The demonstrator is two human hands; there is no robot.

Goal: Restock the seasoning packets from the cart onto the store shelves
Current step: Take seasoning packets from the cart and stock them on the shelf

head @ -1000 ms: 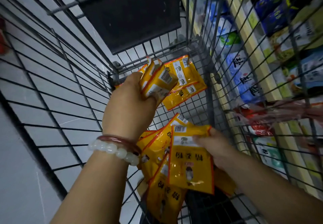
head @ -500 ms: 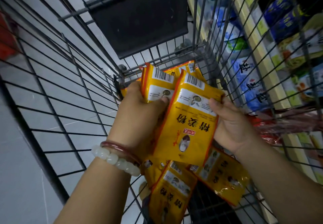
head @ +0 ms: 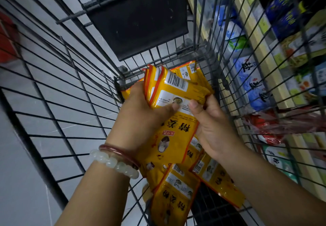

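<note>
Head view: the right hand (head: 214,127) had closed in since a half-second earlier, joining the left hand (head: 141,118), both with fingers clamped on a stack of packets (head: 173,91) inside the cart (head: 70,91). More packets (head: 178,190) lay below; the shelves (head: 261,53) right of the cart awaited stock.

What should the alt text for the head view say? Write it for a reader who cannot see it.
Two bare hands hold a stack of yellow seasoning packets over a wire cart: the left hand grips the stack, and the right hand pinches its front packet. More yellow packets lie below in the cart, and stocked store shelves stand on the right.
</note>
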